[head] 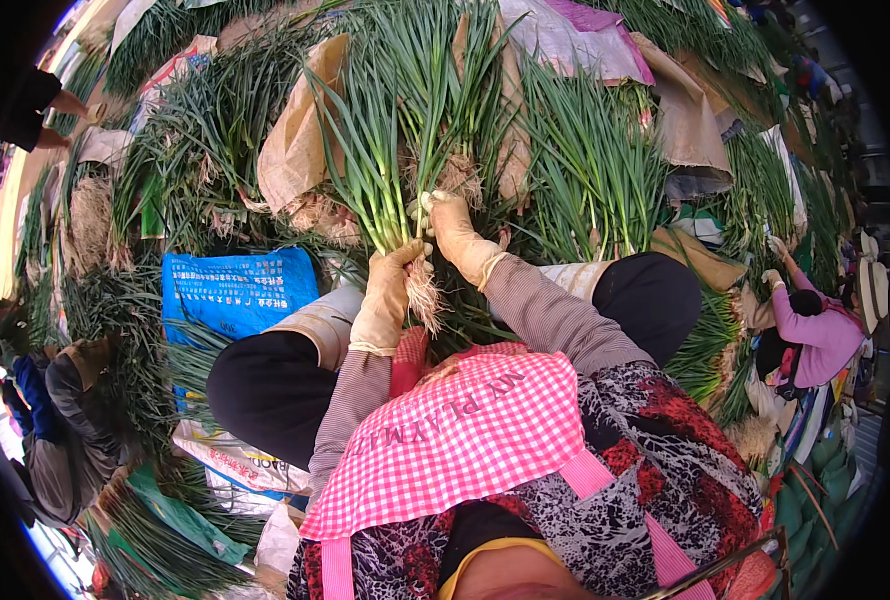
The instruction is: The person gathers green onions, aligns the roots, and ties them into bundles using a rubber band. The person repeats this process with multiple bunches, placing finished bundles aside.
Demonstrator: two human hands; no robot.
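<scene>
My left hand (392, 289), in a pale, soiled glove, is closed around a bunch of green allium stalks (376, 199). Their long leaves point away from me, and their stringy pale roots (424, 296) hang out on my side of the fist. Just right of it, my gloved right hand (449, 225) pinches the lower stem of a separate allium stalk (431, 135). Its fingertips are close to the bunch, and its root end is hidden by the fingers. Beyond both hands lies a pile of the same stalks (460, 97), roots (461, 178) towards me.
More stalks (595, 165) lie to the right. A blue printed sack (239, 292) is by my left knee, and tan sacking (302, 127) lies ahead. A co-worker in a purple top (816, 330) sits at far right. Another person's hands (66, 120) show at upper left.
</scene>
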